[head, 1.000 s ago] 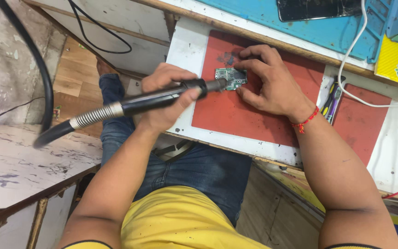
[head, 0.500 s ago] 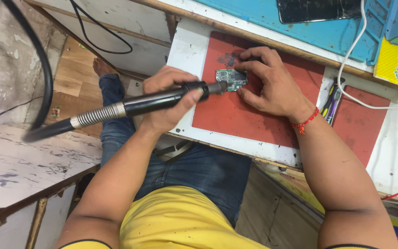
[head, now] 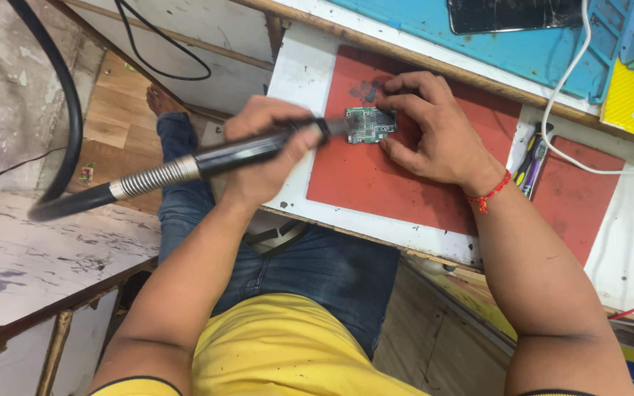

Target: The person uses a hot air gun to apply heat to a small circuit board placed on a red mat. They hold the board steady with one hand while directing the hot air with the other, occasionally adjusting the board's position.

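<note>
A small green circuit board [head: 370,124] lies on a red work mat [head: 390,183] on the white bench. My left hand [head: 262,158] grips a black wand-shaped tool [head: 221,155] with a metal spring collar and a thick black hose; its tip points at the board's left edge. My right hand [head: 434,132] rests on the mat with its fingers spread around the board's right side, touching it and pinning it down. A red thread band circles that wrist.
A blue mat [head: 508,44] with a dark phone [head: 511,13] lies at the back. A white cable [head: 574,147] crosses a second red mat [head: 574,198]. Handled tools [head: 530,165] lie between the mats. A yellow box [head: 632,99] sits far right. A worn white table [head: 31,257] stands at left.
The view has shifted slightly. The tool's tip stays at the board's left edge, and my right hand keeps its place on the board.
</note>
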Tool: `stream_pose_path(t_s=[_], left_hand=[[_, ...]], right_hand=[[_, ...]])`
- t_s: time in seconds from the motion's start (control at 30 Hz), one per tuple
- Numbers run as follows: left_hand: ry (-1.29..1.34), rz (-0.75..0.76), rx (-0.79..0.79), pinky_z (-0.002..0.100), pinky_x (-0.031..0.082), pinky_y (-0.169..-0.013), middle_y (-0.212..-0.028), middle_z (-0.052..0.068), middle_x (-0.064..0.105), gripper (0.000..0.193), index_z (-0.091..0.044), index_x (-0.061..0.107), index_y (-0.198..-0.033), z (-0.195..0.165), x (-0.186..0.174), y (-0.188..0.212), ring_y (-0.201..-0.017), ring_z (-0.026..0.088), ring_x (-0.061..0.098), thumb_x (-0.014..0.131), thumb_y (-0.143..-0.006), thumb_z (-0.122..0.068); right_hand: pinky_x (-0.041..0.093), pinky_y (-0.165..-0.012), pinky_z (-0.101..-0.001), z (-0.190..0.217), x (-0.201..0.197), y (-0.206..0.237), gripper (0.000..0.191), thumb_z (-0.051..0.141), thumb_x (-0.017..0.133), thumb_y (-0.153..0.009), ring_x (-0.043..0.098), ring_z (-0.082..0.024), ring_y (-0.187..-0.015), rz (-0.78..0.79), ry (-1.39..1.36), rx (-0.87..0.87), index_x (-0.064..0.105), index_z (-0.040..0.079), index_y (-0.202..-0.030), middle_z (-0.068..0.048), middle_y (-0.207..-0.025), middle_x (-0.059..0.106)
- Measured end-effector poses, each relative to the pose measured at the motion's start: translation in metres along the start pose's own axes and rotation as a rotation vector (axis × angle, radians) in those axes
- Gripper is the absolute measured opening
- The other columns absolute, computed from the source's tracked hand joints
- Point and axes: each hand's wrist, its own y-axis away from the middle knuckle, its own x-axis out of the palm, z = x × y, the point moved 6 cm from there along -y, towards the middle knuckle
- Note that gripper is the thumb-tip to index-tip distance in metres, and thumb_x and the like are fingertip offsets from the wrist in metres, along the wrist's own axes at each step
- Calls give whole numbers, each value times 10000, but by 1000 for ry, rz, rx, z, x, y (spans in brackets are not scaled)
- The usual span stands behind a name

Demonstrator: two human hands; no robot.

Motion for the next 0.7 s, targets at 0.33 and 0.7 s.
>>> stream_pose_path(t_s=[0.33,0.7], left_hand=[[145,36,-16,315,556,-907,-1046,76,712,244,-40,706,-1066,-9,1,-6,-976,183,685,794,-934,-226],[86,77,131,308,530,-869,-960,85,745,241,-29,715,-979,-15,0,-3,-945,205,687,804,-915,-242]], right_hand=[[457,-1098,-442,5,-1,0,484,165,787,-780,520,-354,-1265,24,11,-31,684,50,-1240,-144,-1384,550],[457,-1088,-440,5,-1,-1,465,177,782,-801,529,-342,-1259,39,9,-18,691,68,-1244,-136,-1384,558]])
